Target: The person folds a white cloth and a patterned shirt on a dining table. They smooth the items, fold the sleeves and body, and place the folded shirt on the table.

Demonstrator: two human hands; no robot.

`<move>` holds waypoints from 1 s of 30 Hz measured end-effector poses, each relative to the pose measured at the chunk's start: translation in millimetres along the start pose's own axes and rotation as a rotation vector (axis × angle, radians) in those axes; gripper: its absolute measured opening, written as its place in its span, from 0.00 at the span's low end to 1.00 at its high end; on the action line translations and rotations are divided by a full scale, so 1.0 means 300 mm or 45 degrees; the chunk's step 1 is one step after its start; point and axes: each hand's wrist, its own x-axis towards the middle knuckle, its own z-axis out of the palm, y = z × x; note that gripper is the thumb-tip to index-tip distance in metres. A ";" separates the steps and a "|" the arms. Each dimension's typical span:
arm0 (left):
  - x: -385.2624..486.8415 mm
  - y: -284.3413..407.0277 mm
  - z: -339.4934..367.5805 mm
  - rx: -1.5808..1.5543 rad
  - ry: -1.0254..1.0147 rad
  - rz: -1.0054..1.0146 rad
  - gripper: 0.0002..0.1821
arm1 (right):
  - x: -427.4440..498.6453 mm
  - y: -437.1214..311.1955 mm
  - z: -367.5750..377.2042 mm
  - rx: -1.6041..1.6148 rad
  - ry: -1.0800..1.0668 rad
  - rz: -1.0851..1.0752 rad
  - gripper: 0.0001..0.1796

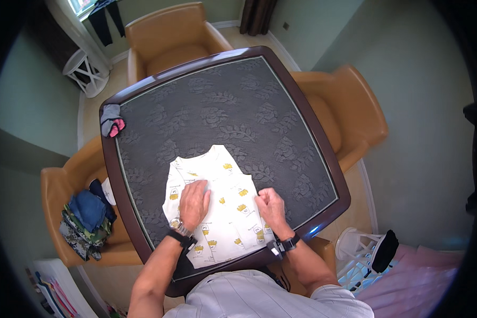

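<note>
A white children's top with a yellow print lies spread on the dark floral table cover, its neckline pointing away from me and its sleeves folded in along the body. My left hand rests flat on the left part of the top, fingers together and the thumb apart. At the garment's right edge is my right hand, its fingers curled; whether cloth is pinched between them cannot be told. The lower hem lies near the table's front edge, close to my body.
A folded grey and pink cloth item lies on the table's left corner. Folded clothes are piled on the left tan chair. More tan chairs stand at the far side and right. A white stand is at lower right.
</note>
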 end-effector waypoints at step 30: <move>0.327 0.083 0.248 -1.630 -0.475 -1.155 0.09 | -0.107 0.143 -0.064 1.242 -0.001 0.650 0.05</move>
